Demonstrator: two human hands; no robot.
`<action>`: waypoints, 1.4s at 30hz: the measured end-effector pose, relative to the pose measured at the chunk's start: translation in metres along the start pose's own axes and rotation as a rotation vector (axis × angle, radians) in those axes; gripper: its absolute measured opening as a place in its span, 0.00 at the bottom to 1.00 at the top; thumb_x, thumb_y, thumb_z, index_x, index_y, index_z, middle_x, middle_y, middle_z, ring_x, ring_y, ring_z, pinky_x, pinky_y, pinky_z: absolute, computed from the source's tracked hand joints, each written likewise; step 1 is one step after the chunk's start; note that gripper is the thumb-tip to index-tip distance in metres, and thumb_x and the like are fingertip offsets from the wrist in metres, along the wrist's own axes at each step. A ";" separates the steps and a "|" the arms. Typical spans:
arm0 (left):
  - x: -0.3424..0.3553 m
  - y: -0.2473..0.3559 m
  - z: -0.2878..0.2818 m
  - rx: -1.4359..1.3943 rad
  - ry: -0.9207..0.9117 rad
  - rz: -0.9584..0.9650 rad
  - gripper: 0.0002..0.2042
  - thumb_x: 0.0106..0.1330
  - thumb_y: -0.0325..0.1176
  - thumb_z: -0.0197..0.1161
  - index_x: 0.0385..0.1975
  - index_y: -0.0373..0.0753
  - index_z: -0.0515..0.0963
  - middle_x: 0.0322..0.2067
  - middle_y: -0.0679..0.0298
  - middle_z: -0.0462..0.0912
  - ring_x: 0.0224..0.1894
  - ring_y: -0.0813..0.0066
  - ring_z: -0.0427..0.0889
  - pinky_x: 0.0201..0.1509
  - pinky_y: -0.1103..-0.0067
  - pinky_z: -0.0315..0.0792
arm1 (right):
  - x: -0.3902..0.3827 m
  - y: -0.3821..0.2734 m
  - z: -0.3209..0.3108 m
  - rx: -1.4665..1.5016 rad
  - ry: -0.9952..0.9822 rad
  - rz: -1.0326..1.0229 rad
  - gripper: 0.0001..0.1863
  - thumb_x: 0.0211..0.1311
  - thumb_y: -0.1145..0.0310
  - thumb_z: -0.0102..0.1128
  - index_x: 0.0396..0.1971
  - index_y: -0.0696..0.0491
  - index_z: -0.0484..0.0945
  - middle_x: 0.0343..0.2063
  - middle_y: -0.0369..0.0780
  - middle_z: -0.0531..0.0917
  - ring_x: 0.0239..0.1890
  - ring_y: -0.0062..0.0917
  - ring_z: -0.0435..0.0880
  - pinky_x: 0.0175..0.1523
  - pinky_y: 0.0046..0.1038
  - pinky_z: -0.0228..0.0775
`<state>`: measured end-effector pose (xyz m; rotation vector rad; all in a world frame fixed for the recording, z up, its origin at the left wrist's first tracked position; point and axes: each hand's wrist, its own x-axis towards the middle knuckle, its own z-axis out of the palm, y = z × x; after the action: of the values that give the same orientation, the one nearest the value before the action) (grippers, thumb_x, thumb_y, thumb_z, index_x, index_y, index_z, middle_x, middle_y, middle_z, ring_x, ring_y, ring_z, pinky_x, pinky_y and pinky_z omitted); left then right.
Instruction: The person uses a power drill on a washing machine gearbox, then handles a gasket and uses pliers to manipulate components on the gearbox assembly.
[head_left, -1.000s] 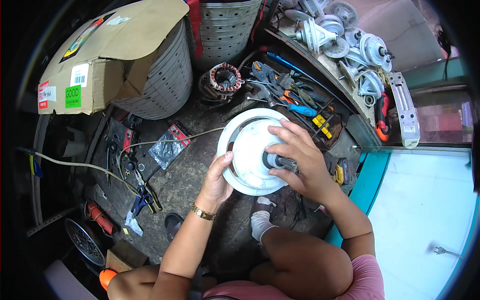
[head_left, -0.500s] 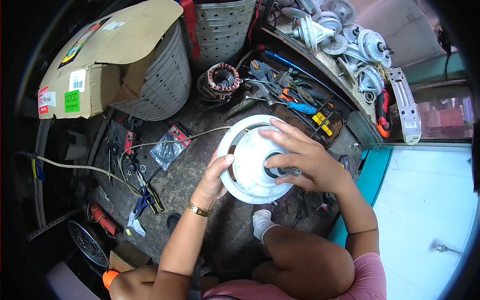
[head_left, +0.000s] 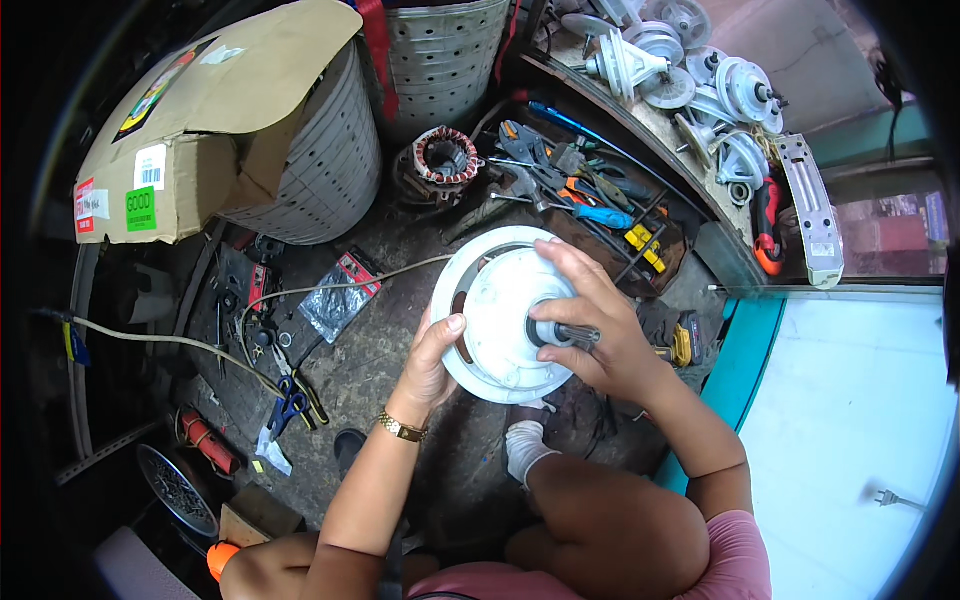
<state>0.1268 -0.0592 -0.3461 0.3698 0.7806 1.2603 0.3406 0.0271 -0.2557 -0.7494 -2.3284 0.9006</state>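
A white round gearbox (head_left: 496, 325) with a wide flanged rim is held up in front of me, over the floor. A dark splined shaft (head_left: 580, 336) sticks out to the right from the grey collar at its centre. My left hand (head_left: 432, 362) grips the rim at the left, thumb on the face and other fingers hidden behind. With thumb and fingers, my right hand (head_left: 622, 335) closes round the collar at the shaft's base, one finger stretched over the upper part of the casing.
Beyond the gearbox stand a copper-wound stator (head_left: 446, 157) and a tray of hand tools (head_left: 590, 185). Similar white gearboxes (head_left: 655, 60) crowd a ledge at upper right. Perforated metal drums (head_left: 445, 60) and a cardboard box (head_left: 190, 175) stand at upper left. Blue-handled pliers (head_left: 291, 400) lie left.
The gearbox has shifted slightly left and up with both hands. My right fingers have closed further round the collar, and a yellow-and-black power tool now shows beyond the right wrist.
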 end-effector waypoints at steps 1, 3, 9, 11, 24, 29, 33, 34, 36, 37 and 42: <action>-0.001 0.001 0.000 0.000 0.001 -0.003 0.43 0.62 0.53 0.66 0.72 0.32 0.60 0.64 0.49 0.73 0.64 0.58 0.76 0.68 0.64 0.73 | 0.001 0.004 -0.002 -0.024 -0.059 -0.065 0.22 0.53 0.61 0.76 0.48 0.47 0.80 0.70 0.50 0.68 0.72 0.55 0.64 0.73 0.47 0.59; -0.003 0.006 0.002 -0.052 -0.056 -0.032 0.43 0.62 0.48 0.68 0.73 0.34 0.57 0.67 0.52 0.68 0.68 0.61 0.70 0.70 0.68 0.68 | 0.003 0.005 -0.005 0.004 -0.075 -0.063 0.22 0.52 0.61 0.76 0.46 0.47 0.80 0.69 0.47 0.71 0.73 0.55 0.63 0.73 0.47 0.60; -0.004 0.012 0.006 0.037 -0.080 0.033 0.44 0.61 0.48 0.68 0.74 0.36 0.56 0.68 0.54 0.67 0.69 0.63 0.68 0.71 0.69 0.66 | 0.008 0.009 -0.014 0.035 -0.186 -0.179 0.23 0.50 0.61 0.77 0.47 0.45 0.80 0.71 0.49 0.68 0.73 0.56 0.61 0.72 0.52 0.59; -0.006 0.015 0.014 0.045 -0.063 0.071 0.45 0.61 0.48 0.68 0.75 0.36 0.55 0.68 0.54 0.66 0.70 0.63 0.67 0.72 0.68 0.64 | 0.007 0.005 -0.010 0.063 -0.059 -0.146 0.23 0.49 0.61 0.78 0.47 0.43 0.80 0.72 0.53 0.64 0.73 0.57 0.61 0.72 0.52 0.58; -0.011 0.027 0.020 0.106 -0.039 0.135 0.46 0.60 0.51 0.69 0.75 0.36 0.56 0.69 0.54 0.66 0.72 0.61 0.65 0.75 0.66 0.60 | 0.017 -0.004 -0.021 0.007 -0.106 -0.164 0.22 0.45 0.61 0.79 0.44 0.40 0.82 0.72 0.52 0.64 0.73 0.58 0.61 0.73 0.50 0.59; -0.013 0.031 0.017 0.110 -0.082 0.102 0.46 0.60 0.52 0.69 0.74 0.35 0.57 0.67 0.55 0.67 0.71 0.62 0.66 0.74 0.66 0.60 | 0.018 -0.010 -0.025 -0.037 -0.187 -0.227 0.20 0.45 0.60 0.78 0.41 0.41 0.84 0.72 0.51 0.65 0.72 0.57 0.62 0.72 0.50 0.60; -0.016 0.033 0.022 0.139 -0.052 0.106 0.46 0.60 0.52 0.69 0.74 0.36 0.56 0.68 0.54 0.66 0.71 0.62 0.66 0.74 0.66 0.61 | 0.019 -0.010 -0.025 -0.019 -0.166 -0.226 0.21 0.44 0.60 0.78 0.42 0.41 0.84 0.72 0.51 0.65 0.72 0.57 0.63 0.72 0.50 0.60; -0.016 0.033 0.024 0.139 -0.052 0.105 0.46 0.60 0.52 0.69 0.74 0.36 0.56 0.68 0.54 0.66 0.71 0.62 0.66 0.74 0.66 0.61 | 0.020 -0.011 -0.024 -0.007 -0.136 -0.217 0.21 0.43 0.60 0.78 0.42 0.42 0.84 0.72 0.52 0.65 0.72 0.57 0.63 0.72 0.50 0.60; -0.019 0.034 0.029 0.106 -0.027 0.126 0.47 0.60 0.53 0.69 0.75 0.37 0.54 0.69 0.53 0.64 0.72 0.61 0.64 0.74 0.64 0.61 | 0.019 -0.015 -0.022 0.005 -0.106 -0.208 0.22 0.43 0.60 0.78 0.42 0.42 0.84 0.72 0.52 0.65 0.71 0.57 0.64 0.72 0.51 0.60; -0.020 0.033 0.029 0.106 -0.028 0.126 0.47 0.60 0.53 0.69 0.75 0.37 0.54 0.69 0.53 0.64 0.72 0.61 0.64 0.74 0.64 0.61 | 0.019 -0.019 -0.022 -0.003 -0.072 -0.196 0.22 0.44 0.61 0.79 0.42 0.42 0.84 0.72 0.53 0.64 0.71 0.58 0.64 0.72 0.51 0.60; -0.025 0.031 0.036 0.113 0.010 0.179 0.47 0.61 0.51 0.69 0.75 0.37 0.51 0.69 0.53 0.63 0.72 0.60 0.64 0.75 0.63 0.60 | 0.009 -0.021 -0.014 0.005 0.067 -0.145 0.21 0.45 0.63 0.79 0.43 0.42 0.84 0.71 0.55 0.64 0.71 0.60 0.63 0.71 0.51 0.59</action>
<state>0.1274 -0.0674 -0.2934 0.5348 0.8440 1.3891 0.3366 0.0262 -0.2289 -0.5912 -2.2876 0.8052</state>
